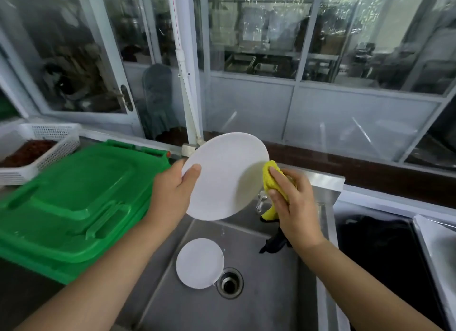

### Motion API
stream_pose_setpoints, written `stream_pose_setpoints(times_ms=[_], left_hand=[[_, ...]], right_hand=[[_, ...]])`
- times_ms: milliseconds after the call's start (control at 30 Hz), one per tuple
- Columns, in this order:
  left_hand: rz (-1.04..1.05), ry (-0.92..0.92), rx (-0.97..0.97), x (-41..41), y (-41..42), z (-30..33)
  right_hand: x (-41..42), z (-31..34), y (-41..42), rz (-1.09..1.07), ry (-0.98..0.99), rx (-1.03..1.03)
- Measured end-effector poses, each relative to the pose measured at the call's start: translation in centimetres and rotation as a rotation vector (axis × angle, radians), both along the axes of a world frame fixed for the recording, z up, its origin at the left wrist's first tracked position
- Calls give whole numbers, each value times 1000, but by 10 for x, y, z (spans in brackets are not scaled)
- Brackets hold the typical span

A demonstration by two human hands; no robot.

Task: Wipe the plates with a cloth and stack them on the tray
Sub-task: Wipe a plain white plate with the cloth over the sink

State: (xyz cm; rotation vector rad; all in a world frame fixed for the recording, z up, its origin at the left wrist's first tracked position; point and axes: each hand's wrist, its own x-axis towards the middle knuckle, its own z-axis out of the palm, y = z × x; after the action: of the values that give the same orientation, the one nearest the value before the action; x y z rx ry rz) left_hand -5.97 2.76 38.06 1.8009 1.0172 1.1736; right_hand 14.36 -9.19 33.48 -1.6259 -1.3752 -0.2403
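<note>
Above the steel sink (271,301) my left hand (170,190) grips the left rim of a large white plate (222,175), thumb on its face, the plate tilted toward me. My right hand (293,205) holds a yellow cloth (272,180) pressed against the plate's right edge; a tail of the cloth hangs down below my hand. A smaller white plate (199,263) lies flat on the sink bottom beside the drain (229,282).
A green bin lid (74,202) fills the counter to the left, with a white perforated basket (49,143) of dark red stuff behind it. A tap (261,202) shows behind the plate. A dark basin (385,261) lies right of the sink. Glass cabinets stand behind.
</note>
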Motion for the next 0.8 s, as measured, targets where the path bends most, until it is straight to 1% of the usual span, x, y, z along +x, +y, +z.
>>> stream_pose_setpoints(times_ms=[100, 200, 300, 433, 533, 600, 700, 800], left_hand=[[-43, -30, 20, -3, 1, 14], [-78, -56, 32, -8, 4, 26], [-99, -79, 7, -12, 8, 34], [-152, -149, -67, -16, 15, 41], [-175, -190, -110, -13, 21, 41], [-185, -212, -149, -12, 24, 42], [-224, -295, -179, -12, 29, 50], [-218, -340, -185, -13, 35, 59]], right_hand=[[-15, 23, 12, -34, -22, 86], [-26, 40, 26, -96, -125, 144], [-36, 48, 41, -244, -255, 136], [-55, 54, 58, -378, -352, 105], [-75, 64, 70, -354, -416, 113], [-91, 69, 75, -305, -489, 130], [-112, 66, 74, -223, -606, 133], [-116, 52, 61, -118, -732, 68]])
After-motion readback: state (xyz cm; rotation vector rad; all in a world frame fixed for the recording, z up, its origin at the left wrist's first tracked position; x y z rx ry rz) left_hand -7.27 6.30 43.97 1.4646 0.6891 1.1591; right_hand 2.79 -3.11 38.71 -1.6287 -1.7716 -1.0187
